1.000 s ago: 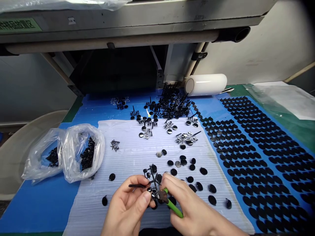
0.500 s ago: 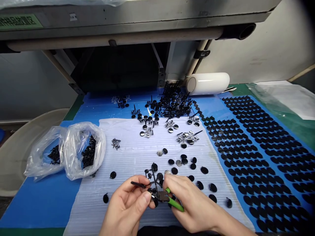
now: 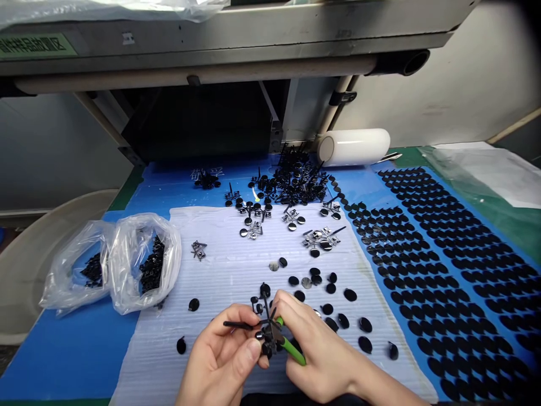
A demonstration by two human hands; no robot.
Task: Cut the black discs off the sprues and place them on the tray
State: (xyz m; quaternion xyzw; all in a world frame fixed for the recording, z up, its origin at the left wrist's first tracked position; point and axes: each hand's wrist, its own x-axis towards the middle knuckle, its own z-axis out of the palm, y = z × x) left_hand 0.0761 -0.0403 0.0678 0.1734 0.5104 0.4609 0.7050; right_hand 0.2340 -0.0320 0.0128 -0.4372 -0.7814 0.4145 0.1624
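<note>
My left hand [image 3: 232, 349] pinches a black plastic sprue [image 3: 265, 304], a branched frame with small round discs and a thin stem on it. In my right hand [image 3: 321, 344] are green-handled side cutters [image 3: 293, 351], their jaws in among the sprue's branches close to my left fingertips. Whether the blades are closed on a branch I cannot tell. Loose black discs [image 3: 350, 295] lie scattered on the white ribbed sheet [image 3: 228, 265] around and beyond my right hand. One black disc [image 3: 193, 304] lies left of my hands.
A heap of black sprues [image 3: 298, 180] lies at the back. Rows of black discs [image 3: 426, 270] cover the blue mat at right. Two clear plastic bags [image 3: 171, 270] hold small black parts at left. A white cylinder [image 3: 359, 146] stands behind, under the overhanging shelf [image 3: 262, 34].
My right hand and the cutters have shifted slightly left, and the cutters now point more steeply into the sprue. A disc beside the right hand shows more. The view has tilted a little.
</note>
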